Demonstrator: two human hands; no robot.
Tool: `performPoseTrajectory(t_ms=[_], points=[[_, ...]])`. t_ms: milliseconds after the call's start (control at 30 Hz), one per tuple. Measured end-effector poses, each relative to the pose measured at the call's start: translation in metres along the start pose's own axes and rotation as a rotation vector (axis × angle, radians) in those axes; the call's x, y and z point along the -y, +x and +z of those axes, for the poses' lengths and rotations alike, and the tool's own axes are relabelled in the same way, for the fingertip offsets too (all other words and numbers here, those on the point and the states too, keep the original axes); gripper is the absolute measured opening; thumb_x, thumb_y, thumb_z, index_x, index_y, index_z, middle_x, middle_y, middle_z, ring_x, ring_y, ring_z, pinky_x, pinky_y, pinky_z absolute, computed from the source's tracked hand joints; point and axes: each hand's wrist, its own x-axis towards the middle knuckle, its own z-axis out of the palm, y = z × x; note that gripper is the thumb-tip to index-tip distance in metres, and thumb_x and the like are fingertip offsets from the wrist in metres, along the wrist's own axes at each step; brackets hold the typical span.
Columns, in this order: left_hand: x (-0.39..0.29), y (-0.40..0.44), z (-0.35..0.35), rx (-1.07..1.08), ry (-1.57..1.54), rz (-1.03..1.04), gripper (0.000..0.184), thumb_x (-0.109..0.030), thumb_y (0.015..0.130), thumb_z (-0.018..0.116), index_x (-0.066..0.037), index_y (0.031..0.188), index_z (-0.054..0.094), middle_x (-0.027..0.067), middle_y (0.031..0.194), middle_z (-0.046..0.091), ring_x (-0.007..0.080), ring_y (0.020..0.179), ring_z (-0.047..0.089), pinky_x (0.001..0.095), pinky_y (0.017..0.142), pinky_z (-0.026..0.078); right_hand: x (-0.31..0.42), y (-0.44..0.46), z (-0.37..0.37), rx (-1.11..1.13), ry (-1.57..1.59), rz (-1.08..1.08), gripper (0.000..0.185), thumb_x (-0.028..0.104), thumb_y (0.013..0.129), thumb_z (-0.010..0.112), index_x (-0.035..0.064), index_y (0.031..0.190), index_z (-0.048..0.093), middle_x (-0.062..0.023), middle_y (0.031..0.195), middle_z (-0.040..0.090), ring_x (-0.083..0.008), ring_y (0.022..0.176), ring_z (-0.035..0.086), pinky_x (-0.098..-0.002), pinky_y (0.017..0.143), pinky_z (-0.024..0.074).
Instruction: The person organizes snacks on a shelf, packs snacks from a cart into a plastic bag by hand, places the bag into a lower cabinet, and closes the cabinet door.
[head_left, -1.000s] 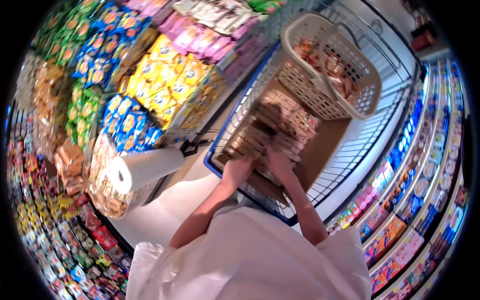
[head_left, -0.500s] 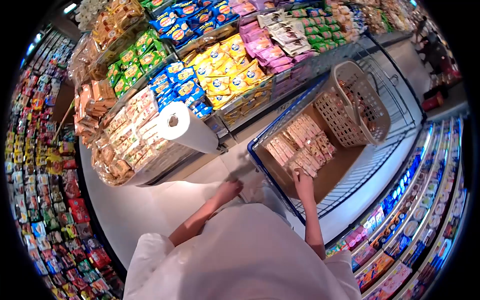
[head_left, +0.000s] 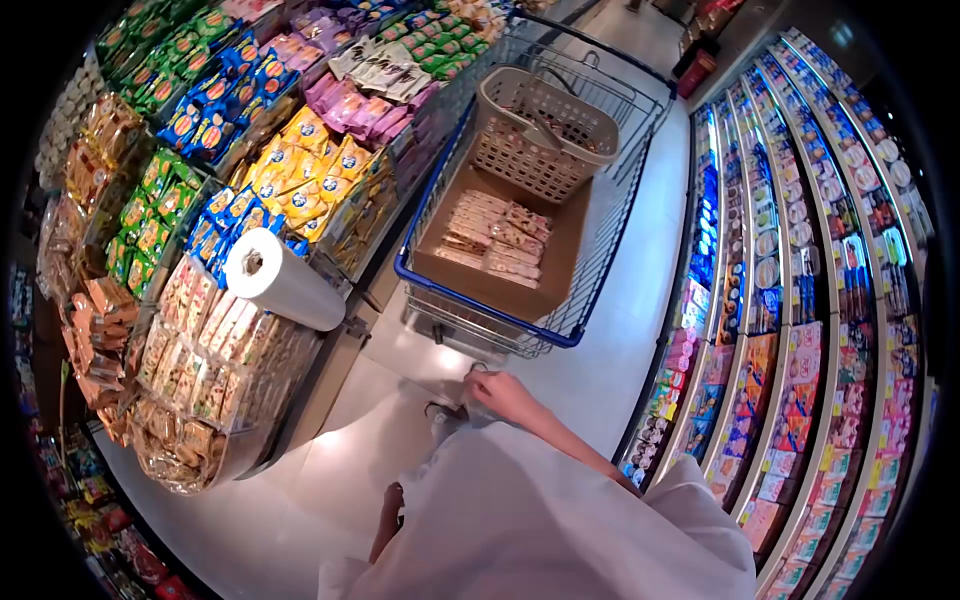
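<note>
My right hand [head_left: 492, 391] is in front of my body, below the cart's near end and apart from it. Its fingers are curled in, with nothing visible in them. My left hand [head_left: 394, 500] hangs low by my clothing, in shadow, its fingers mostly hidden. Ahead stands a blue-rimmed wire shopping cart [head_left: 425, 274]. Inside it sits an open cardboard box [head_left: 562, 275] with pink-and-white wrapped snack packs [head_left: 492, 238] lying in rows. A beige perforated plastic basket [head_left: 545, 135] rests at the cart's far part, with a few items showing through its holes.
On the left, a display stand holds snack packs in yellow [head_left: 305, 170], blue and green, plus wrapped bars [head_left: 200, 340]. A roll of plastic bags [head_left: 285, 280] stands at its corner. Curved shelves of packaged goods [head_left: 800, 350] line the right. Pale tiled floor [head_left: 330, 470] lies between.
My right hand has left the snack packs in the box and drawn back toward my body. My left hand has dropped lower. The view has turned, and the cart appears farther from me.
</note>
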Motion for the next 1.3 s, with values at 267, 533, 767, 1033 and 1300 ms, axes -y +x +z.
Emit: performPoseTrajectory(t_ms=[267,533,767,1033,1300], points=[[-0.130,-0.011,-0.088,-0.138,-0.530,0.129,0.020,-0.022,0.084,0.051,-0.004,0.091,0.054,0.0083,0.073,0.061,0.0155,0.061,0.062,0.0259,0.050,0.047,-0.101,0.048,-0.141,-0.934,0.004,0.365,0.014,0.011,0.081,0.050,0.0005,0.088,0.055,-0.0187,0.068,0.058,-0.0353,0.063,0.058,-0.0405,0.055,0.0440],[-0.213,-0.059,-0.087,-0.278,-0.492,0.241,0.018,-0.020,0.085,0.051,-0.004,0.091,0.057,0.0072,0.076,0.061,0.0142,0.066,0.061,0.0247,0.056,0.047,-0.316,0.186,-0.171,-1.027,-0.151,0.720,0.030,0.007,0.070,0.054,-0.0078,0.096,0.051,-0.0287,0.072,0.058,-0.0411,0.075,0.059,-0.0441,0.066,0.0457],[-0.358,-0.145,-0.059,-0.305,-0.429,0.436,0.019,-0.017,0.087,0.051,-0.002,0.097,0.057,0.0067,0.079,0.062,0.0149,0.072,0.061,0.0240,0.061,0.046,-0.193,0.100,-0.241,-1.093,0.537,0.268,0.016,0.015,0.083,0.051,-0.0004,0.080,0.053,-0.0087,0.066,0.056,-0.0222,0.055,0.052,-0.0309,0.050,0.0385],[-0.573,-0.261,-0.106,-0.610,-0.859,0.986,0.045,-0.035,0.091,0.042,-0.003,0.122,0.036,0.0127,0.120,0.043,0.0208,0.105,0.047,0.0346,0.085,0.042,-0.106,-0.056,-0.278,-0.218,0.613,-0.451,0.014,0.014,0.069,0.066,0.0071,0.077,0.056,-0.0037,0.065,0.057,-0.0169,0.050,0.052,-0.0297,0.046,0.0396],[-0.510,-0.325,-0.125,-0.333,-0.828,0.454,0.062,0.003,0.071,0.057,-0.013,0.127,0.034,0.0093,0.120,0.044,0.0172,0.100,0.048,0.0265,0.087,0.040,0.001,-0.061,-0.206,0.374,0.052,-1.135,0.026,0.010,0.074,0.060,0.0174,0.098,0.062,0.0014,0.058,0.046,-0.0152,0.052,0.049,-0.0269,0.047,0.0444]])
